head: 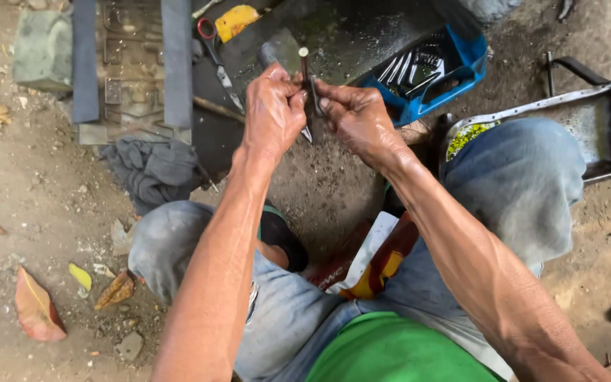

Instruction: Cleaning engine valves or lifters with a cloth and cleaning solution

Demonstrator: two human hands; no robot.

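Gripping a thin metal rod (305, 78) upright between both hands, the left hand (274, 110) and right hand (358, 117) are clenched on it above the dirt ground (51, 212); the work is best done with the rod kept vertical and fingers pinched close to it. Beyond, one grey rag (151, 170), one pair of scissors (217, 60), one blue tray (433, 74) of tools and one metal pan (595, 124) are counted.
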